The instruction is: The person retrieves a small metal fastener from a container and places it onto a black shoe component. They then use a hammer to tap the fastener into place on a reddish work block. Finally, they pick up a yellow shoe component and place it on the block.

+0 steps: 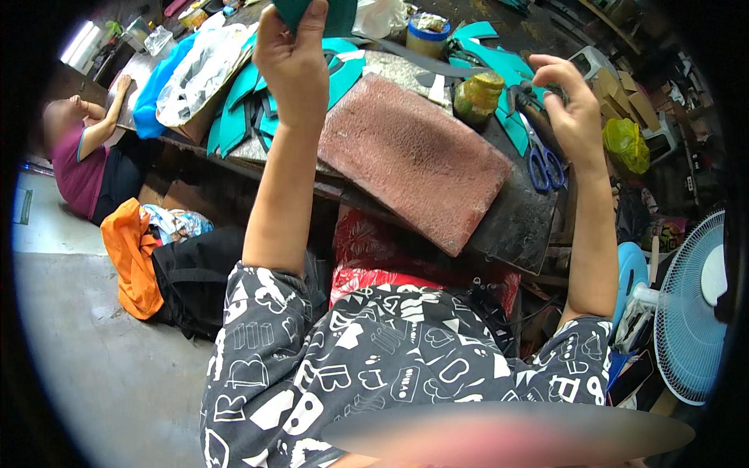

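My left hand [292,66] is raised at the top of the head view, thumb and fingers closed on a dark green flat piece [331,17] that runs out of the picture. My right hand [573,117] hovers at the right of the bench with curved fingers apart, and I see nothing in it. Just left of it lie a dark-handled tool [524,100] and scissors [542,160] with blue-purple handles. Between my arms a rough reddish-brown slab [413,160] rests at a slant on the bench. Behind it stands a yellow-smeared jar [477,100]. Teal cut pieces [238,109] lie in piles on both sides.
A tub with a blue rim [427,35] stands at the back. White plastic [204,74] and a blue bag [164,86] lie at the left, near a seated person [78,168]. At the right are a yellow-green bag [626,146] and a fan [690,304].
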`<state>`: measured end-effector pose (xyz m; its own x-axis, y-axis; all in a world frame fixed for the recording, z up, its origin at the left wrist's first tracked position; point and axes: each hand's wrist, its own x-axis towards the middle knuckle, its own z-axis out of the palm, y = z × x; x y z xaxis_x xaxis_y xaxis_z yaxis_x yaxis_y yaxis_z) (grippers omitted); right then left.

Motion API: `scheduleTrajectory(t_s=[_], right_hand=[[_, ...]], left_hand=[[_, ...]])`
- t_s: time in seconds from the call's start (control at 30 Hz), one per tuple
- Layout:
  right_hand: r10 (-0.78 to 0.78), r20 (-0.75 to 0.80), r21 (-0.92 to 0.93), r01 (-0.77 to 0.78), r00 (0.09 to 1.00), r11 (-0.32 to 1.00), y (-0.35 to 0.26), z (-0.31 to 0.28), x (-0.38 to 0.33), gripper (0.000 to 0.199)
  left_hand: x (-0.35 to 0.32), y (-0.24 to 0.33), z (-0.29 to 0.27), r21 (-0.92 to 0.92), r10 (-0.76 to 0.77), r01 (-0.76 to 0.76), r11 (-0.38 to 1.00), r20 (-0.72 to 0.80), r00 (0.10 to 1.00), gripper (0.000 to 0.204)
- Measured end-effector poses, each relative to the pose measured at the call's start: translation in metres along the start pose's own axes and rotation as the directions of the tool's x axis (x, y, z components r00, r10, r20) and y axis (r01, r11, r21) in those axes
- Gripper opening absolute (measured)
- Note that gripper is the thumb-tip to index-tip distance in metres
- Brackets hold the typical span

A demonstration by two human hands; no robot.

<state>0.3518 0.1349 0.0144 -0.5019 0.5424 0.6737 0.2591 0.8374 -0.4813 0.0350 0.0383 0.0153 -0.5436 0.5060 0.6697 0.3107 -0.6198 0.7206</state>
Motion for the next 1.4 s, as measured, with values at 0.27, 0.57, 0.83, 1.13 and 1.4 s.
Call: scheduleTrajectory(t_s=[0.27,0.57,0.83,1.13,1.4], right_hand=[[-0.174,0.050,0.181,0.163,0.983,0.970,-0.053,-0.004,0.007,0.045],[-0.175,0.065,-0.207,0.185,0.982,0.961,-0.035,0.021,-0.008,0.043],[-0.133,0.061,-0.184,0.142,0.989,0.973,-0.030,0.027,-0.015,0.041],[0.099,0.253,0.599,-0.237,0.962,0.765,-0.033,0.031,-0.035,0.046],[0.012,0.328,0.427,-0.159,0.945,0.890,-0.034,0.024,-0.049,0.048]], left_hand=[[-0.033,0.048,0.041,-0.060,-0.424,0.610,0.790,0.666,0.614,0.032],[-0.049,0.028,0.050,-0.099,-0.519,0.819,0.566,0.729,0.447,0.037],[-0.055,0.030,0.054,-0.047,-0.511,0.824,0.565,0.764,0.394,0.043],[-0.057,0.025,0.051,-0.110,-0.534,0.838,0.534,0.725,0.435,0.040],[-0.054,0.010,0.044,-0.146,-0.562,0.848,0.510,0.689,0.456,0.034]])
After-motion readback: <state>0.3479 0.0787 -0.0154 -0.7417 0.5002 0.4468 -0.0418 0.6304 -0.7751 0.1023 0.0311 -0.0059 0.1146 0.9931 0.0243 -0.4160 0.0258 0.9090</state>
